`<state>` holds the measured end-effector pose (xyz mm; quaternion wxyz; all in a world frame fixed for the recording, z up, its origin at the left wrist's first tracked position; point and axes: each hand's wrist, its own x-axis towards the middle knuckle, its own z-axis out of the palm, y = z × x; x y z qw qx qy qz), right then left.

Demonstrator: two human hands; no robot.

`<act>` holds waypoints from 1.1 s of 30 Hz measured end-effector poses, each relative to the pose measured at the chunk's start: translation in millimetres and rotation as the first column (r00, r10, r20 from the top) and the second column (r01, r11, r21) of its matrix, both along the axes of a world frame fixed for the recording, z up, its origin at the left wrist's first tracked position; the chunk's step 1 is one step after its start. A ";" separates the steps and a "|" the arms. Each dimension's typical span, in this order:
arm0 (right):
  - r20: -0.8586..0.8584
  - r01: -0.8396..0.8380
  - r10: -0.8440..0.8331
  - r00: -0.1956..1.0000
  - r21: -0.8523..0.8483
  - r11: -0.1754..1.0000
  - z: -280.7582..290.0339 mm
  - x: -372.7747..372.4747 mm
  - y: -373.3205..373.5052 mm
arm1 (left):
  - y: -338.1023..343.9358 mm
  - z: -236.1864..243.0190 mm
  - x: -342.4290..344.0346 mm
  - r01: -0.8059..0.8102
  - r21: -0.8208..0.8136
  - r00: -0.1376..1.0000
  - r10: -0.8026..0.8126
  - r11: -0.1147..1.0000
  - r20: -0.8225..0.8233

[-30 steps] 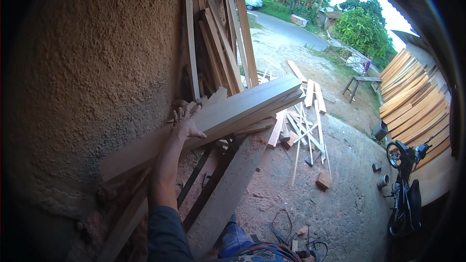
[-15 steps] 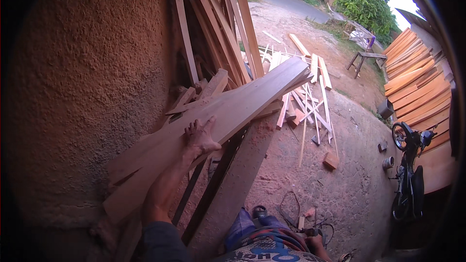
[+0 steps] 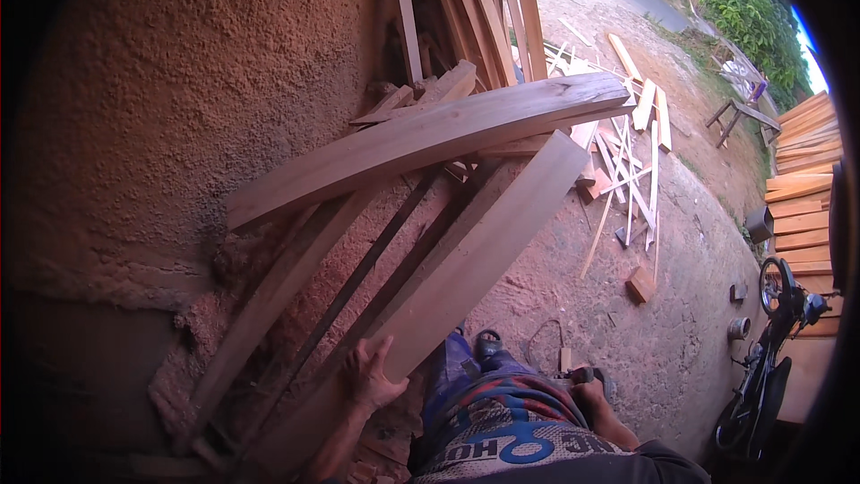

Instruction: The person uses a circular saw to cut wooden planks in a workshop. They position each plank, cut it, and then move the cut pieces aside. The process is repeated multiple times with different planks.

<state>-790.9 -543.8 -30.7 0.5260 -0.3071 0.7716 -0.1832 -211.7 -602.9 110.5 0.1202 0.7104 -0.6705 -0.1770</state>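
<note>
My left hand (image 3: 372, 378) is closed on a pale, smooth wooden plank (image 3: 488, 255) near its lower end, the thumb pointing up along the wood. This plank slants from the lower left up to the right, over the dark beams of a rough wooden bench. Beyond it, a thick, longer board (image 3: 421, 139) lies across the same supports. Low at my right side, my right hand (image 3: 591, 392) is wrapped round a dark object, perhaps a hand tool, mostly hidden by the fingers.
A rough brown wall (image 3: 206, 81) rises on the left, with tall boards (image 3: 470, 13) leaning at its end. Offcuts and thin strips (image 3: 632, 179) litter the ground ahead. A wooden block (image 3: 640, 285), a can (image 3: 739, 328) and a motorcycle (image 3: 761, 350) stand to the right.
My left hand has come down and nearer with the pale plank, off the thick board and over the bench. The view has shifted left. My right hand stays low at my side.
</note>
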 end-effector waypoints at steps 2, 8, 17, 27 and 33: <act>-0.019 -0.120 0.121 0.992 0.037 0.992 25.6 1.5 -24.6 | 33.2 -5.2 -4.5 -0.051 0.031 0.997 0.050 0.998 0.052; 0.005 -0.383 0.383 0.924 0.006 0.924 43.5 -0.5 -72.6 | 125.9 -53.7 17.9 -0.211 0.060 0.977 0.209 0.976 0.041; 0.022 -0.627 0.632 0.775 -0.104 0.772 61.1 126.6 -147.2 | 152.0 -60.4 46.7 -0.346 0.279 0.930 0.289 0.896 0.227; 0.019 -0.705 0.719 0.694 -0.180 0.686 96.9 226.8 -147.1 | 232.6 -76.6 102.1 -0.397 0.228 0.910 0.351 0.889 0.219; 0.009 -0.713 0.727 0.686 -0.186 0.676 102.1 266.3 -119.9 | 297.0 -57.8 140.7 -0.437 0.278 0.896 0.386 0.855 0.219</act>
